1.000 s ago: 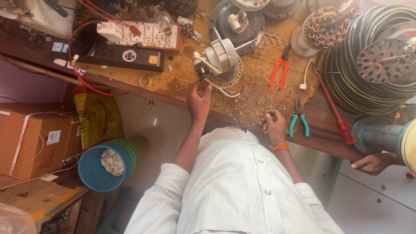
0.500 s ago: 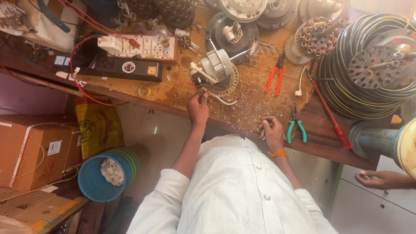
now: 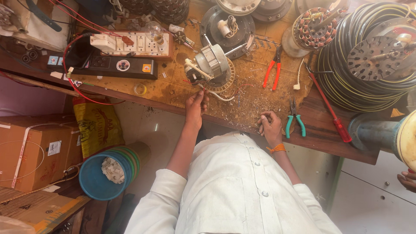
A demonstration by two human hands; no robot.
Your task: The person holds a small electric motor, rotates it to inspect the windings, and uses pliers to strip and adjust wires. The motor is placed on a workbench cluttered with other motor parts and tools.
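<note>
The left hand (image 3: 196, 103) is at the counter (image 3: 173, 89) edge, its grip pinched on a thin wire lead (image 3: 215, 94) that trails from the small fan motor (image 3: 211, 65) at its 12 o'clock. The motor rests on a pale ring, probably so its leads hang free toward the person. The right hand (image 3: 270, 125) rests at the near edge, at 3 o'clock from the left, fingers curled; I cannot tell whether it grips anything among the wire scraps. Green-handled pliers (image 3: 294, 120) lie just beside it at 3 o'clock, within easy reach; red-handled pliers (image 3: 273, 69) lie farther back at its 12 o'clock, and a red screwdriver (image 3: 330, 110) slants along the counter's right side.

At 10 o'clock from the motor sit a white switch-and-socket board (image 3: 130, 44) and, in front of it, a long black box (image 3: 117, 67) bearing small round white and square orange stickers. Below the counter at 8 o'clock stands a brown carton (image 3: 30, 156) with a white rectangular label, a yellow printed bag (image 3: 97, 125) and a blue bucket (image 3: 97, 173) of paper scraps. Another person's hand (image 3: 407, 180) shows at the right edge.
</note>
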